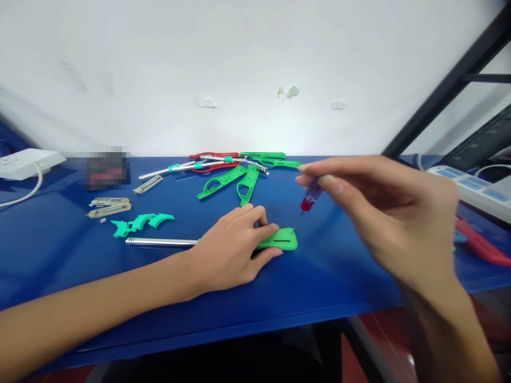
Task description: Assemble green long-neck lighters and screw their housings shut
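Note:
On the blue table lies a green gas lighter with a long metal tube pointing left. My left hand is closed around its body and covers the middle, pressing it to the tabletop. Between the thumb and fingers of my right hand is a small screwdriver with a clear purple and red handle. It leans, and its thin tip meets the screw hole near the right end of the green body. Left of my left hand are several teal triggers.
Green handle halves, red handle halves and metal tubes lie toward the wall. Clear fuel tanks sit at left. A power strip and a red object are at right, beside a black frame.

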A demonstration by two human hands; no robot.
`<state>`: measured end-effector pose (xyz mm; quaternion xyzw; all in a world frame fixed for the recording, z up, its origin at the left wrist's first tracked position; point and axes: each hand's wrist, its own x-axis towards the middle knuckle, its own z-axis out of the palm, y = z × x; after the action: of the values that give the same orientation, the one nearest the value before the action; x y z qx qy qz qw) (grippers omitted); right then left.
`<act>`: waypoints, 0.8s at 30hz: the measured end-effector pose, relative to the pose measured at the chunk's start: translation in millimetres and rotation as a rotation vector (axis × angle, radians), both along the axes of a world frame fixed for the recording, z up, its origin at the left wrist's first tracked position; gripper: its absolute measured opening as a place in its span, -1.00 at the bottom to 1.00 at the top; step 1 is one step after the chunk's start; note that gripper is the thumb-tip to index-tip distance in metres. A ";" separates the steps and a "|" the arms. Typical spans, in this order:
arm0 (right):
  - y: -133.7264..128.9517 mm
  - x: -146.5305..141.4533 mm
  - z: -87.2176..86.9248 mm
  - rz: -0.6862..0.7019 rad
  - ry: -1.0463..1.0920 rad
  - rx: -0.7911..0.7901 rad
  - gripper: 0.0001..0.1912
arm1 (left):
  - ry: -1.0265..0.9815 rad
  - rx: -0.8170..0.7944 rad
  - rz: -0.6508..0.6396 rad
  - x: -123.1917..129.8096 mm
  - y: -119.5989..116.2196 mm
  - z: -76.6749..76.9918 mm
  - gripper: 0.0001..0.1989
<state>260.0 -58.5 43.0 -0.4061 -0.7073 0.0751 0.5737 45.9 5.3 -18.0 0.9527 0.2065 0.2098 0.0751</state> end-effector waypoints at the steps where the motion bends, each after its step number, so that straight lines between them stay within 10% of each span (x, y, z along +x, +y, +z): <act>1: 0.0 -0.2 -0.4 0.008 0.028 -0.002 -0.76 | -0.003 0.003 -0.001 -0.3 0.0 -0.2 -0.64; 24: 0.1 1.8 -0.5 -0.005 -0.063 0.016 -0.72 | -0.011 -0.003 0.000 -0.7 0.5 -0.6 -0.66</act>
<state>261.7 -58.3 42.5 -0.4056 -0.7246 0.0551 0.5544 45.3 5.8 -18.6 0.9514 0.2063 0.2148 0.0776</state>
